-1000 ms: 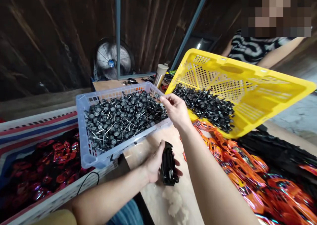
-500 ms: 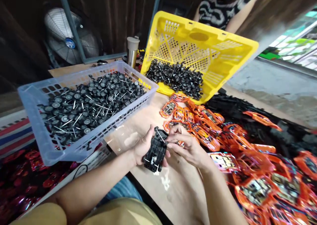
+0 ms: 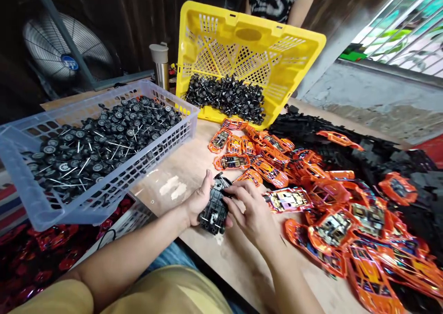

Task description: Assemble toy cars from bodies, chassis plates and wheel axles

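In my left hand (image 3: 200, 198) lies a black toy car chassis (image 3: 213, 208), its thumb along one side and fingers beneath. A thin silver axle (image 3: 225, 181) with dark wheels crosses the far end of the chassis. My right hand (image 3: 247, 208) pinches this wheel axle at its right end, against the chassis edge; the fingertips partly hide the wheel. Close beyond the hands, orange toy car bodies (image 3: 268, 171) lie in a loose heap on the wooden table (image 3: 166, 212).
A clear plastic crate (image 3: 114, 178) full of wheel axles stands at the left. Behind, a tilted yellow crate (image 3: 249, 35) holds more. Black chassis parts (image 3: 391, 162) are piled at the right. A steel tumbler (image 3: 161, 72), a fan (image 3: 69, 51) and another person (image 3: 275, 2) are farther back.
The view has swung to the right, so the crates appear farther left. My right fingers have shifted slightly at the axle, which now sits closer along the chassis.
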The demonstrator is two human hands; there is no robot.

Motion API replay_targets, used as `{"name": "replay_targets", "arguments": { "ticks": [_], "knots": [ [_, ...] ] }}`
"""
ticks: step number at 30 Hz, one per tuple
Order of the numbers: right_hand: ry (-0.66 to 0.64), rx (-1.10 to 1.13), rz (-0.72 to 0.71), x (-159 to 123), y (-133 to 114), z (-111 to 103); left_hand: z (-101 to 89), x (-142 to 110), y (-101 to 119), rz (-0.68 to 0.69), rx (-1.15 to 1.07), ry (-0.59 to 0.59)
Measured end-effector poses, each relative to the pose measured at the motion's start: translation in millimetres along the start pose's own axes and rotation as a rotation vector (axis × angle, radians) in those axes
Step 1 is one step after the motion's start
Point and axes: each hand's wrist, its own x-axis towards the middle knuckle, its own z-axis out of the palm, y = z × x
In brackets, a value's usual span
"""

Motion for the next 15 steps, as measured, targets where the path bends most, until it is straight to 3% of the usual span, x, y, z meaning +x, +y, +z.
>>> {"name": "replay_targets", "arguments": {
  "ticks": [3,5,10,15],
  "knots": [
    [0.132,0.039,0.049,-10,2,4,1.3,3,-1,-0.044,-0.019,-0.001],
    [0.184,0.030,0.010,-14,3,4,0.0,5,-2,-0.052,-0.034,-0.012],
    [-0.023,-0.031,-0.152,-19,8,-2,-4.9,8,-5,-0.056,-0.037,-0.076],
    [-0.031,-0.083,-0.154,-21,12,-3,-6.6,10,-7,-0.045,-0.026,-0.068]
  ]
}}
